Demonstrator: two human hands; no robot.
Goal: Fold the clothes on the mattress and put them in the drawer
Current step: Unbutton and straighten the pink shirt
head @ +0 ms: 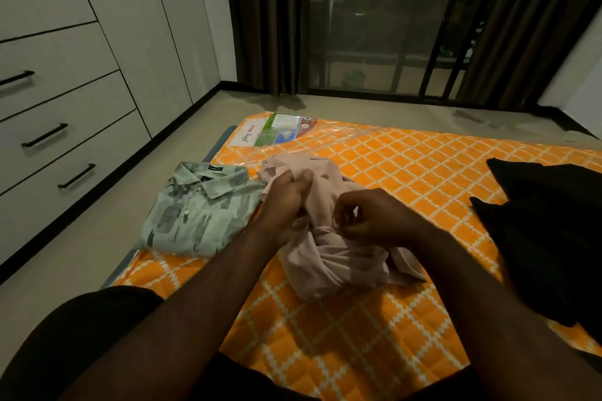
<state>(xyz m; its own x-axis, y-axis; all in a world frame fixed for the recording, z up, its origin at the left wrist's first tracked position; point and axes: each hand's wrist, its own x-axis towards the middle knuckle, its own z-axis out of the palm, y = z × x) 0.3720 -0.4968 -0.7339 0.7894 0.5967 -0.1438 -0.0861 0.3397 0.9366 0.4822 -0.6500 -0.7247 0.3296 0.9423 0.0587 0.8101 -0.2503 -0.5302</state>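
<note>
A crumpled pale pink shirt [338, 265] lies bunched in the middle of the orange checked mattress [407, 166]. My left hand [288, 194] grips the shirt's fabric near its collar. My right hand [371, 216] pinches a fold of the same shirt a little lower. To the left, a folded light green patterned shirt [198, 212] rests at the mattress edge. A heap of black clothing [550, 231] sits on the right side of the mattress.
White drawers with black handles [68, 140] line the wall on the left, all closed, across a strip of bare floor. A label sheet [277, 128] lies under plastic at the mattress's far corner. Dark curtains and a glass door [374, 26] stand behind.
</note>
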